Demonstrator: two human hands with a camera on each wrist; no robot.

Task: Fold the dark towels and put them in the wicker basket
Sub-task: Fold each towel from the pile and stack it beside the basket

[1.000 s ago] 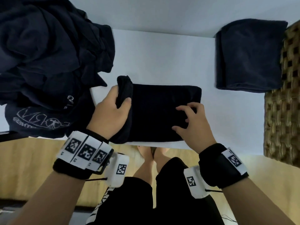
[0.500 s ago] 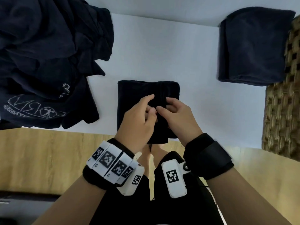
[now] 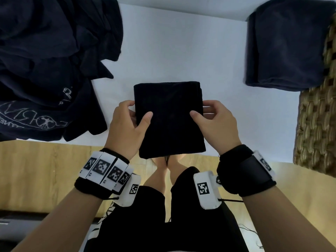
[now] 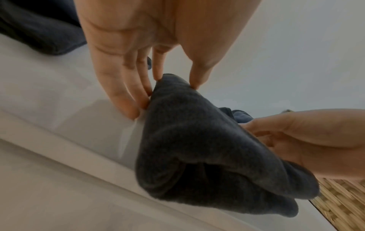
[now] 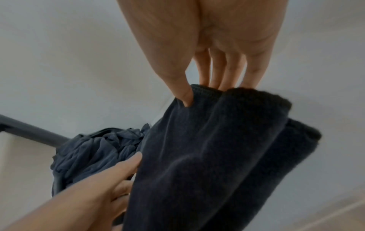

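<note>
The folded black towel [image 3: 169, 119] was held over the near edge of the white desk [image 3: 181, 51], each grip pinching a side: left hand [image 3: 125, 124] and right hand [image 3: 216, 124], thumbs on top, fingers beneath. Another folded dark towel [image 3: 285, 44] lay touching the wicker basket [image 3: 316, 124]; the basket's inside was out of view. A crumpled heap of dark clothes [image 3: 51, 60] sat left.

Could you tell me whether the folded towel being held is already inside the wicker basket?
No, both hands hold the folded towel over the white table, left of the wicker basket.
</note>
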